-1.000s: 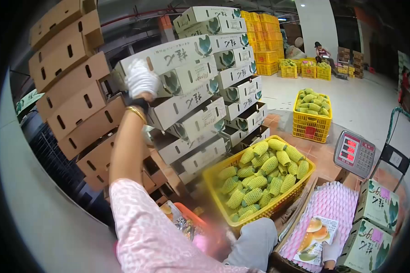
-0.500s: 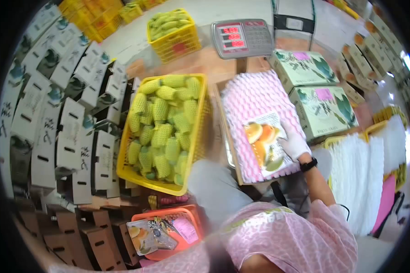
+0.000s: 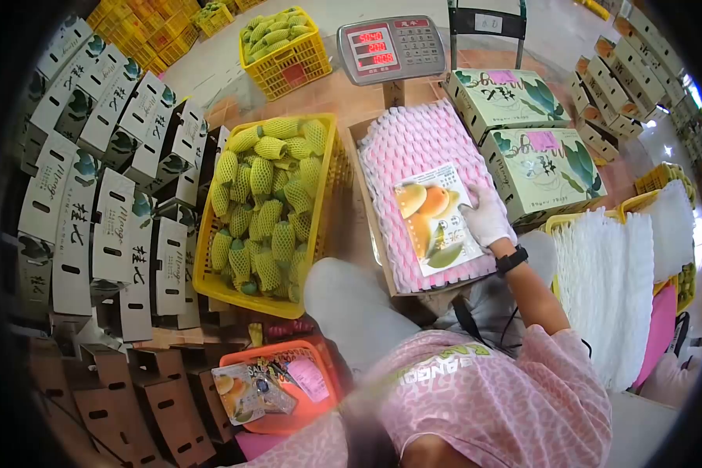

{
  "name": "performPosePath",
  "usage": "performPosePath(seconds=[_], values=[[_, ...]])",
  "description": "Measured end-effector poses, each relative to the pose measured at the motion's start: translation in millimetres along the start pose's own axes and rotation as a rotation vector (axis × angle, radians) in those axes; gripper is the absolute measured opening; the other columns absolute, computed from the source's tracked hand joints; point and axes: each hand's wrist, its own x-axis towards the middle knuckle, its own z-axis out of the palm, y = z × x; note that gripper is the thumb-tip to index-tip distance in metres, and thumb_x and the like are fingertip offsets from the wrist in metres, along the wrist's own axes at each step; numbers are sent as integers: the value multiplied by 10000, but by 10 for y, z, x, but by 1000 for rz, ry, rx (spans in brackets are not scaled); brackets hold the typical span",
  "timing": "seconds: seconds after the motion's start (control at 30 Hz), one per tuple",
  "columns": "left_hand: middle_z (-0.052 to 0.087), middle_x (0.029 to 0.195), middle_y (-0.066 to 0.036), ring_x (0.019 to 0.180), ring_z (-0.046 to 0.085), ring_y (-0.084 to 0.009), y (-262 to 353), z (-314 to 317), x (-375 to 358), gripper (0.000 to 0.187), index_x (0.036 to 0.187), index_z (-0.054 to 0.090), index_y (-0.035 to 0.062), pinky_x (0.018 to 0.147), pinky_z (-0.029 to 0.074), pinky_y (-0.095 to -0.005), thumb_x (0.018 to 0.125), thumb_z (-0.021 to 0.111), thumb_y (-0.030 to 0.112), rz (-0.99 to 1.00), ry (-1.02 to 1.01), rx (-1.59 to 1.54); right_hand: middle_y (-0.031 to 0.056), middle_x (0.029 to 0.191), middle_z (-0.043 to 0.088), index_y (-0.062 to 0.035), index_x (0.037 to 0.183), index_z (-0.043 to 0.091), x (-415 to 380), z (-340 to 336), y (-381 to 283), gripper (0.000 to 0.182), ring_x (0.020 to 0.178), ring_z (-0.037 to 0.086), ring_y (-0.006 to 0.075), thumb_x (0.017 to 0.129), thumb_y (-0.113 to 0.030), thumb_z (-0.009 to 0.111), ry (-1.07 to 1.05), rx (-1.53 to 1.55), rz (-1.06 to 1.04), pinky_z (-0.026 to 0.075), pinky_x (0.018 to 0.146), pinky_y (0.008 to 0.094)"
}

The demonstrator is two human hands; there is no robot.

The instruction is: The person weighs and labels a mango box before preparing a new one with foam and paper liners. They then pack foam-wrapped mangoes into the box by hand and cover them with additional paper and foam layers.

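Note:
In a white glove, my right hand (image 3: 489, 221) lies with its fingers stretched out on the right edge of a printed card (image 3: 438, 219) showing orange mangoes. The card rests on pink and white foam netting (image 3: 423, 140), which covers the top of an open cardboard box (image 3: 364, 181) in front of me. My left hand is out of view; only its pink sleeve (image 3: 296, 450) shows at the bottom. Left of the box, a yellow crate (image 3: 201, 269) holds several green mangoes (image 3: 269, 214) in foam nets.
A scale display (image 3: 392, 48) stands behind the box. Two closed green cartons (image 3: 544, 173) sit at the right, near white foam nets (image 3: 604, 296). An orange basket (image 3: 320, 351) with cards and labels is at lower left. Upright cartons (image 3: 113, 226) line the left side.
My view has shifted, so everything sits higher and a little further left. My right hand stays on the card. The left forearm at the lower left edge has gone out of view.

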Motion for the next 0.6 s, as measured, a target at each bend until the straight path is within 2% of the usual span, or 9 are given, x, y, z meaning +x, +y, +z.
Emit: performPosePath(seconds=[0.07, 0.13, 0.17, 0.3, 0.37, 0.43, 0.47, 0.57, 0.6], values=[[613, 858, -201, 786, 577, -333, 74, -207, 47, 411, 864, 609, -33, 720, 457, -409, 693, 652, 339, 4, 49, -72, 160, 1081, 548, -67, 1173, 494, 84, 54, 100, 486, 978, 540, 269, 723, -176, 640, 22, 9, -28, 418, 857, 337], [610, 873, -191, 792, 576, -322, 156, -431, 64, 395, 883, 602, -28, 720, 458, -401, 705, 636, 324, 12, 91, -149, 139, 962, 598, -58, 1158, 501, 216, 62, 145, 467, 860, 588, 263, 730, -190, 634, 1, 92, -105, 451, 796, 338], [609, 880, -186, 796, 575, -316, 209, -540, 55, 388, 893, 598, -25, 720, 459, -397, 712, 628, 316, 20, 112, -191, 134, 882, 621, -59, 1149, 508, 251, 24, 161, 447, 777, 607, 260, 742, -209, 621, -44, 85, -36, 469, 753, 337], [605, 910, -167, 809, 574, -294, 436, -934, -111, 359, 932, 584, -16, 721, 462, -380, 737, 595, 285, 42, 148, -402, 148, 840, 623, -81, 1176, 468, 293, 8, 96, 488, 782, 602, 313, 749, -267, 613, 33, -290, -90, 467, 756, 368], [602, 924, -158, 816, 573, -282, 593, -1086, -308, 346, 952, 577, -11, 721, 463, -372, 750, 578, 270, 49, 123, -552, 161, 943, 601, -83, 1186, 449, 169, -163, 24, 504, 868, 577, 332, 749, -262, 626, -24, -284, -118, 449, 800, 383], [600, 939, -148, 822, 572, -271, 745, -1164, -643, 334, 971, 570, -7, 722, 464, -364, 763, 562, 254, 46, 43, -788, 172, 1092, 544, -79, 1184, 452, 76, -271, 50, 514, 977, 532, 329, 740, -253, 642, 238, -238, -308, 424, 849, 383], [599, 946, -143, 826, 571, -266, 829, -1172, -868, 329, 981, 566, -4, 722, 465, -360, 769, 554, 247, 35, -27, -944, 172, 1092, 544, -79, 1184, 452, 81, -328, 31, 514, 977, 532, 329, 740, -253, 642, 246, -228, -312, 424, 849, 383], [595, 968, -129, 836, 570, -249, 1218, -1184, -1798, 314, 1010, 555, 3, 722, 467, -348, 788, 529, 224, -84, -367, -1359, 92, 1193, 484, -91, 1264, 386, 24, -522, -60, 617, 1029, 492, 220, 776, -368, 641, -241, 823, -306, 402, 871, 346], [594, 975, -124, 839, 570, -243, 1359, -1201, -2126, 310, 1020, 552, 5, 723, 467, -343, 795, 521, 216, -137, -514, -1455, 70, 1215, 458, -81, 1313, 322, -127, -763, -232, 671, 1030, 469, 174, 810, -439, 585, -412, 1034, -228, 393, 880, 323]])
